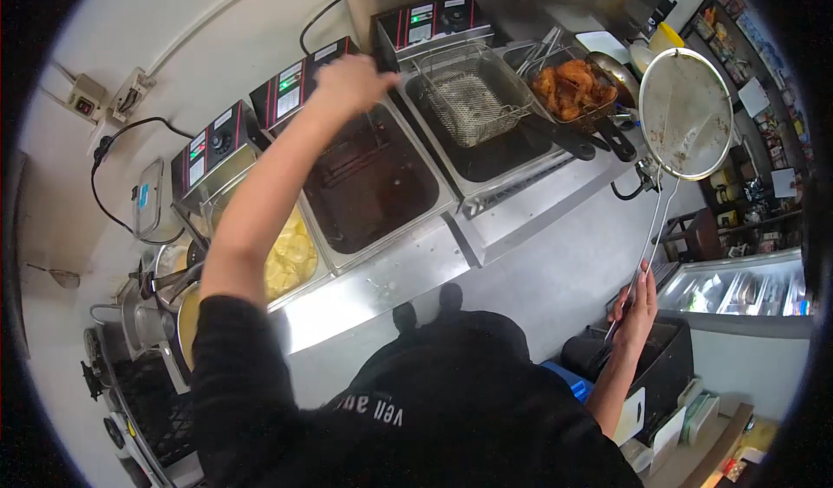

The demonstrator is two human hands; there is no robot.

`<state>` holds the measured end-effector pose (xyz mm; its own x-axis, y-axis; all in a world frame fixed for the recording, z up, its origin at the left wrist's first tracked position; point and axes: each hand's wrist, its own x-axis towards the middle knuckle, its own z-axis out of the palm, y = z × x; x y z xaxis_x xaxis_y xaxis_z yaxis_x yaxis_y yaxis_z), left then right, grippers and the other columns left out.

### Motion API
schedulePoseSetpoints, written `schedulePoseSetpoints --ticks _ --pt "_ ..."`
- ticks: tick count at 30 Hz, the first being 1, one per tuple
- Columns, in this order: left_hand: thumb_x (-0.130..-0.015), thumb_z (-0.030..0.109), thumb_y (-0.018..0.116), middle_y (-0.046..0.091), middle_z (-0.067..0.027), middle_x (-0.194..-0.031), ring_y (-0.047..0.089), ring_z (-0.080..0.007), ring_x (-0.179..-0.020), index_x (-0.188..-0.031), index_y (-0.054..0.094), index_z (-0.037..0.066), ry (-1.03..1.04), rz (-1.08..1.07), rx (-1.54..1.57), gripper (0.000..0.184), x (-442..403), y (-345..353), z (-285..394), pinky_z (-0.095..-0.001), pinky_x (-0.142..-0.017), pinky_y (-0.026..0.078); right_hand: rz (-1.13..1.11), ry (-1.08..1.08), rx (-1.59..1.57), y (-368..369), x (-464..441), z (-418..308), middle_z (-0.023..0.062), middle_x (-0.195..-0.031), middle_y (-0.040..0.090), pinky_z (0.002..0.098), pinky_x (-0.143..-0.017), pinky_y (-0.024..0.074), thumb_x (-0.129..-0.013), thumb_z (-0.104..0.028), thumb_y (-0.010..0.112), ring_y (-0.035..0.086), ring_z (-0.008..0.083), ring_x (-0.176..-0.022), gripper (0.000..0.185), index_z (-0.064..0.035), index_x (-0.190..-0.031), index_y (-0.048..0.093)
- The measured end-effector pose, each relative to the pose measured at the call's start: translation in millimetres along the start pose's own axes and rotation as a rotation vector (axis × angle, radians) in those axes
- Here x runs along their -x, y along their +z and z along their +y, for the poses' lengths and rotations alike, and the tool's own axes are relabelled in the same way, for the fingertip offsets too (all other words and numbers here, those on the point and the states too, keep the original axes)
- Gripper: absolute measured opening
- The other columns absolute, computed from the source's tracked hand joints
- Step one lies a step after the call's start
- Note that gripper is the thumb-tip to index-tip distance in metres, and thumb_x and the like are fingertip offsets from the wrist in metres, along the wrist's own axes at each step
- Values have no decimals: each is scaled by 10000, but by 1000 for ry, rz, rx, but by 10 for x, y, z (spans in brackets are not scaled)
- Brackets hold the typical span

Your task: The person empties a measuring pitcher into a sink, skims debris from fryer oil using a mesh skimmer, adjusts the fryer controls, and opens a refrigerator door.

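My left hand [351,87] is at the middle fryer's control box [291,85], above the back of a vat of dark oil [373,184]. Its thumb points right; the other fingers are mostly hidden, so what they touch does not show. In my right hand [636,310] is the long wire handle of a round mesh skimmer [685,115], fingers wrapped round it. The skimmer's head is raised at the right, with brown crumbs on its mesh. Close by it, a fry basket [573,89] holds browned fried pieces. An unfilled wire fry basket [473,98] rests over the right-hand vat.
Pale yellow slices [291,258] lie in the left vat, partly behind my left arm. Pan handles [178,275] stick out at far left. Black cables [100,176] run along the wall. Shelves of goods [759,141] stand at right, above a glass-topped case [737,287].
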<state>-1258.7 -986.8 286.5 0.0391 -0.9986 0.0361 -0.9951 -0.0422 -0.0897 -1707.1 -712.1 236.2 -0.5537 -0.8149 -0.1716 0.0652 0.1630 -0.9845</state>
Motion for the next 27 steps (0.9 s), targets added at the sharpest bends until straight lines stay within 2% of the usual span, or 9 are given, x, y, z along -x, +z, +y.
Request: schedulePoseSetpoints --ticks 1,2,3,5,8,12,18,21,27 --pt "-914 581 414 641 -205 -1039 631 -366 -956 -983 625 -3 317 -54 88 625 466 -425 290 -451 -803 507 -2 6 -1 27 -61 -11 -20 -607 447 210 -330 309 -967 -317 514 361 48 -370 415 -149 -1345 484" --pt "-935 515 412 644 -182 -949 636 -353 -910 -956 625 2 499 -97 138 556 905 -772 573 -445 -750 514 -3 -4 3 73 -129 -41 -20 -607 447 210 -330 309 -967 -317 514 361 48 -370 415 -149 -1345 484" --pt "-930 435 462 621 -160 -803 639 -345 -827 -893 619 8 935 54 229 457 1246 -877 713 -423 -682 519 -19 -16 -15 129 -184 -78 -9 -615 452 212 -330 317 -962 -318 524 365 53 -368 421 -132 -1338 485" --pt "-900 346 519 604 -135 -778 642 -312 -768 -847 619 24 1051 56 611 341 1889 -1347 969 -412 -597 517 -50 -11 -43 293 -276 -171 5 -636 459 212 -342 333 -952 -322 543 369 61 -372 430 -123 -1329 487" --pt "-888 329 535 610 -138 -780 641 -313 -770 -848 625 29 1168 80 688 316 2469 -1630 979 -413 -606 517 74 161 -257 474 -597 -197 -3 -642 453 217 -344 324 -953 -319 541 366 61 -385 410 -145 -1321 493" --pt "-872 307 556 619 -141 -783 641 -315 -772 -848 634 35 1200 82 677 284 2828 -1764 872 -413 -618 517 -293 -51 -116 949 -210 -577 -28 -602 414 195 -350 305 -988 -303 468 342 44 -378 390 -139 -1342 459" --pt "-847 273 588 632 -147 -788 640 -317 -774 -849 647 44 1171 69 638 237 3034 -1867 819 -414 -636 517 -498 90 -82 1095 -258 -509 -13 -633 452 194 -314 248 -975 -253 496 319 45 -357 411 -123 -1359 430" --pt "-835 256 604 639 -149 -790 640 -318 -776 -849 654 48 1132 82 596 214 3027 -1915 760 -414 -645 517 -523 172 -63 1197 -88 -508 13 -685 502 219 -372 325 -949 -247 539 378 71 -413 412 -81 -1319 464" --pt "-801 191 630 660 -169 -844 637 -346 -801 -865 673 43 445 68 136 167 1695 -1025 128 -420 -695 517 -621 197 52 1053 -49 -433 33 -717 532 239 -376 372 -947 -199 525 422 82 -444 469 -36 -1370 404"
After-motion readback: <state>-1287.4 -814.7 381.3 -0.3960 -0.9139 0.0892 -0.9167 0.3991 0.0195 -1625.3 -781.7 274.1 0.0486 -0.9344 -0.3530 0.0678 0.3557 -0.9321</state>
